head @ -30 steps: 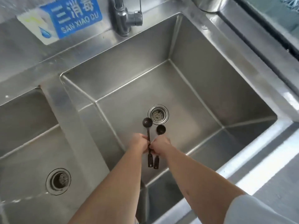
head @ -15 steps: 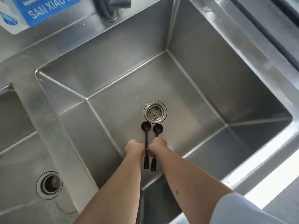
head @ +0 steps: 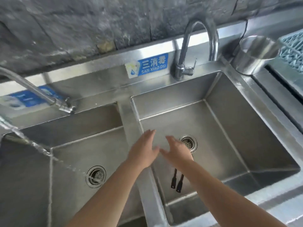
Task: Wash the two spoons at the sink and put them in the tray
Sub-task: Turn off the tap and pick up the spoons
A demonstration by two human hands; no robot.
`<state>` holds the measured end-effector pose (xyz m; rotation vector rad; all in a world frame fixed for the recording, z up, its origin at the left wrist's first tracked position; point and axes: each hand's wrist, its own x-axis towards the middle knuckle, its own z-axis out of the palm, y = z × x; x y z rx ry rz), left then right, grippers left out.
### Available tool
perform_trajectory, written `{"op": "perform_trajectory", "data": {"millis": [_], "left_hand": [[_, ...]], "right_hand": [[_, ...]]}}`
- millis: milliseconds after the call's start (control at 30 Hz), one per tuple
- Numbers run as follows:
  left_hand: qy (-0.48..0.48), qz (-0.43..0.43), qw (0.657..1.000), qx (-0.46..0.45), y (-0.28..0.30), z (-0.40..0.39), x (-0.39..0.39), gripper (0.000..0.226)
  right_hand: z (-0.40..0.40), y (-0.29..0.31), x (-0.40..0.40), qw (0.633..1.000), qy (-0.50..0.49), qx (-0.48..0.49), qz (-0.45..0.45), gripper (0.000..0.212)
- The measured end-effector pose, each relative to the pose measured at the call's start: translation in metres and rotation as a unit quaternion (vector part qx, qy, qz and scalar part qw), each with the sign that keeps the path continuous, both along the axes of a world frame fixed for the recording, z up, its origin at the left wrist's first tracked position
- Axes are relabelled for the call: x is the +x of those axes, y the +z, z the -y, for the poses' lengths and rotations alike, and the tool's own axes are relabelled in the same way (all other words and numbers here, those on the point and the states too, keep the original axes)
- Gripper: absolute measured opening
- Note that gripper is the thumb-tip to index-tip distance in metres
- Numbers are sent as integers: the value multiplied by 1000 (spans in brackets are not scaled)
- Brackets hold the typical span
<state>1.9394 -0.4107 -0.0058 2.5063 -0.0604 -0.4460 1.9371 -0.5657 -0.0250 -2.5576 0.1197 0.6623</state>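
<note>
Two black spoons (head: 176, 181) lie side by side on the floor of the right steel sink basin (head: 229, 145); only their handles show, the bowls are hidden under my right forearm. My left hand (head: 144, 149) hovers flat and open above the divider between the basins. My right hand (head: 176, 153) is open too, fingers spread, above the spoons beside the drain strainer (head: 190, 142). Neither hand holds anything. A teal mesh tray (head: 293, 51) shows at the far right edge.
A curved faucet (head: 195, 46) stands behind the right basin, no water visible from it. A second faucet (head: 41, 94) at the left sends a stream into the left basin (head: 73, 153). A steel pot (head: 255, 54) sits at the back right corner.
Both hands let go of the spoons, which now lie on the basin floor, and rose with fingers spread. The camera tilted up, showing the faucets and wall.
</note>
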Motion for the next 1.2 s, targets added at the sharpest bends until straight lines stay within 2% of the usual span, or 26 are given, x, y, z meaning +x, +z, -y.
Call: {"op": "perform_trajectory", "data": {"millis": [100,200,400,533,700,800,867,1067,1200], "left_hand": [[50,20,998,14,36,-63,-17,65],[90,12,995,37,55,-128,-35,69],[144,-1,985,100,68,-231,-53,68],[152,10,983,97,69,-277,-41,61],[138,45,983,111,70,-324,-1,59],[114,82,981,131,72,-345,31,64],[84,85,982,149,73,-353,49,74],[26,68,979,191,68,-359,85,84],[33,55,982,177,55,-367,91,88]], "right_hand": [[-51,29,5,991,119,-23,62,81],[-116,50,7,974,203,-29,94,84],[-236,73,3,955,274,14,115,68],[-301,77,8,959,267,35,93,61],[-357,76,36,974,197,67,86,46],[-377,81,61,989,80,121,27,62],[-385,81,77,987,40,153,27,72],[-396,79,98,986,77,136,60,61],[-405,67,96,986,92,128,49,84]]}}
